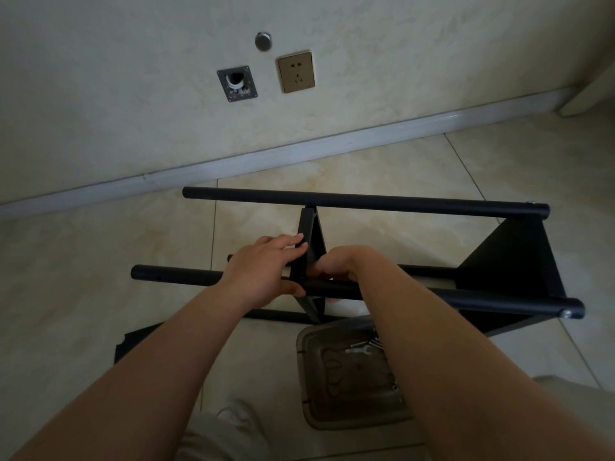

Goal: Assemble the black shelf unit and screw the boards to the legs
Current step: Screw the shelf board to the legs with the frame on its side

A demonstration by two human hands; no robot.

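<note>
While the left hand (266, 264) lies with straight fingers against the narrow black middle board (307, 257), the right hand (336, 266) curls its fingers at that board's base beside the near black round leg (466, 299). The black shelf frame (512, 261) lies sideways on the tiled floor (100, 261), near the wall's skirting; a grey plastic tray (332, 410) with screws sits nearer the person.

The black shelf frame (366, 261) lies on its side on the pale tiled floor (100, 261), its round legs running left to right. The left hand (266, 264) rests flat against the upright middle board (311, 247), thumb under the near leg (449, 299). The right hand (336, 266) is curled just right of that board, against the leg. Nearer, a grey tray (352, 374) holds small metal screws. A wall socket (295, 72) sits on the far wall.
</note>
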